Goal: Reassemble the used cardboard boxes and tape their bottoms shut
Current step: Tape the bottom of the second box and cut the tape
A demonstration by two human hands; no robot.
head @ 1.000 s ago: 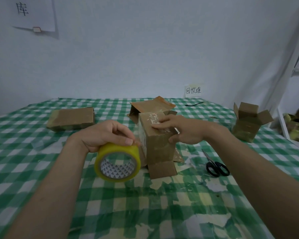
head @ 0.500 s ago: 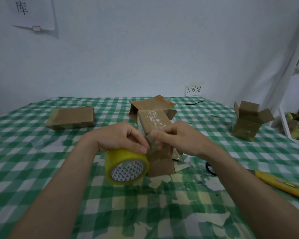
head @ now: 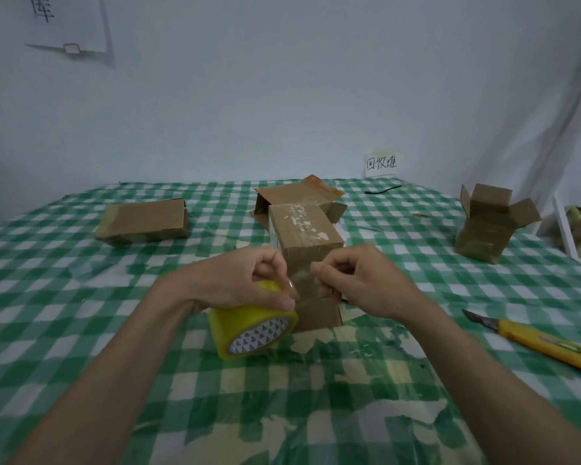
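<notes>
A: What surrounds the work, and what blocks the view?

B: A flattened cardboard box [head: 143, 222] lies toward the table's far left. An opened box [head: 297, 196] sits just behind the upright cardboard box [head: 304, 231] at the table's centre. A third box with raised flaps [head: 487, 224] stands near the far right edge. A yellow utility knife [head: 547, 344] lies by the right edge, blade extended. Both hands cover the upright box's lower front face.

A: How are the hands set?

B: The left hand [head: 245, 280] grips the yellow tape roll [head: 252, 325] from above, fingers curled round it. The right hand [head: 356, 276] pinches the clear tape end [head: 302, 283], stretched between roll and fingers, against the box front.

A: The surface and room?

B: A green-and-white checked tablecloth [head: 81, 330], worn and patched with old tape at the near edge, covers the table. A pale wall stands behind, carrying a paper sheet [head: 71, 21] at upper left and a small handwritten label [head: 381, 162] at table level.

A: What differs from half a second ago?

B: The hands have drawn slightly apart, exposing the tape strip; the roll tilts further; more of the knife shows, and the scissors are now hidden behind the right forearm.
</notes>
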